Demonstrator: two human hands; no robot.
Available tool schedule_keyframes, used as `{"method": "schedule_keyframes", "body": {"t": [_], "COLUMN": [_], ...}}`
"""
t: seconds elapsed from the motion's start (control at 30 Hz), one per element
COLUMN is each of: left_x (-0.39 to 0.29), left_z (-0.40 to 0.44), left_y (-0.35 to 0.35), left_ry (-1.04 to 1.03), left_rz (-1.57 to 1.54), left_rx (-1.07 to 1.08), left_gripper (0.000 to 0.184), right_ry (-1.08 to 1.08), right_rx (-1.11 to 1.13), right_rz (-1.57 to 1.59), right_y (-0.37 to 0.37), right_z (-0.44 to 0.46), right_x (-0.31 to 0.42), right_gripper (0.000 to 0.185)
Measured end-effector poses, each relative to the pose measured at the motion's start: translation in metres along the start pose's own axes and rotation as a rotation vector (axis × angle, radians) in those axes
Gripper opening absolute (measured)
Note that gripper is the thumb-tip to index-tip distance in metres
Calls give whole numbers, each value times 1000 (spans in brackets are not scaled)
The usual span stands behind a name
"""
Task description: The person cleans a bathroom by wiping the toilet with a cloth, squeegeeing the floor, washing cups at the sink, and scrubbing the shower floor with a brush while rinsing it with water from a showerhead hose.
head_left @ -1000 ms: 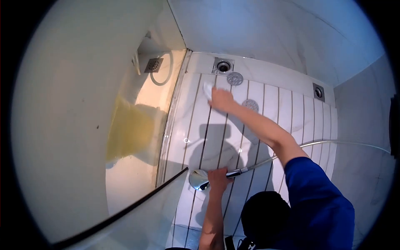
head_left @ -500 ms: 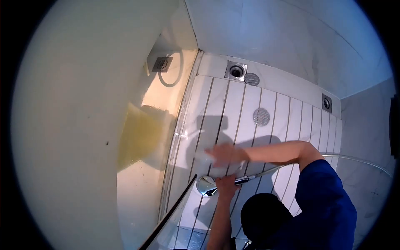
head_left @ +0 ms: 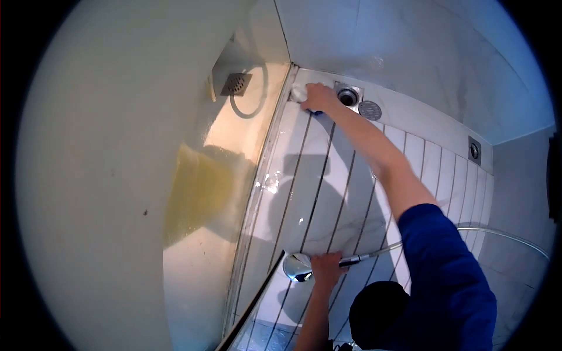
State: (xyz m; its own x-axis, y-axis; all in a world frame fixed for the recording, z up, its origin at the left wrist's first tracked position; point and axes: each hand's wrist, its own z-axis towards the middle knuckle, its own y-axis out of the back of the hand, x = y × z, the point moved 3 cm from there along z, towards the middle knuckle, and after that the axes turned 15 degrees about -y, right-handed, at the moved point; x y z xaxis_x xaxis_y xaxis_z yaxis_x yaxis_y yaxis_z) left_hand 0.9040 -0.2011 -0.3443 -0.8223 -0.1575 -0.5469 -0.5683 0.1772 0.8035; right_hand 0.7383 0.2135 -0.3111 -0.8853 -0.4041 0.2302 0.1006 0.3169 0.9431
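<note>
My left hand [head_left: 328, 268], low in the view, is closed around the handle of a chrome shower head [head_left: 297, 267] just above the white slatted floor. A hose [head_left: 503, 233] runs from the handle to the right. My right hand [head_left: 319, 97] reaches to the far left corner of the floor, beside the open square drain [head_left: 348, 96]. It is closed on a small white thing [head_left: 298, 93] pressed to the floor, with some blue showing under the palm. The hand covers most of it, so its kind is hidden.
A round drain cover [head_left: 370, 110] lies beside the open drain. Another drain [head_left: 475, 150] sits at the far right. A raised sill [head_left: 253, 193] and a glass panel edge [head_left: 254, 298] border the floor's left side. Beyond is a drain grate [head_left: 236, 85].
My right arm has stretched from near the shower head to the far left corner, now over the floor there. The left hand still grips the shower head. The view has shifted slightly.
</note>
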Motion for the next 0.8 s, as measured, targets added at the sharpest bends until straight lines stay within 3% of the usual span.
{"method": "schedule_keyframes", "body": {"t": [0.17,0.37,0.43,0.5,0.53,0.63,0.7,0.8], "left_x": [-1,0,-3,-3,-6,-4,-1,0], "left_z": [1,-2,1,2,3,3,2,0], "left_y": [-1,6,3,6,3,-1,4,1], "left_ry": [38,17,9,43,37,41,28,41], "left_rz": [-9,-9,-13,13,10,6,-1,5], "left_rx": [69,-4,0,59,57,29,12,9], "left_gripper": [32,31,31,31,31,33,36,35], "right_ry": [-206,-103,-128,-94,-59,46,29,237], "right_rx": [-130,-84,-112,-59,-105,45,90,115], "right_rz": [154,-44,22,76,74,-43,-72,-83], "right_y": [-2,23,6,-12,-16,6,15,-43], "right_z": [24,55,61,44,28,-23,-68,-193], "right_x": [-1,-40,-26,2,-1,-43,-82,-104], "right_gripper": [42,42,46,49,51,52,59,79]}}
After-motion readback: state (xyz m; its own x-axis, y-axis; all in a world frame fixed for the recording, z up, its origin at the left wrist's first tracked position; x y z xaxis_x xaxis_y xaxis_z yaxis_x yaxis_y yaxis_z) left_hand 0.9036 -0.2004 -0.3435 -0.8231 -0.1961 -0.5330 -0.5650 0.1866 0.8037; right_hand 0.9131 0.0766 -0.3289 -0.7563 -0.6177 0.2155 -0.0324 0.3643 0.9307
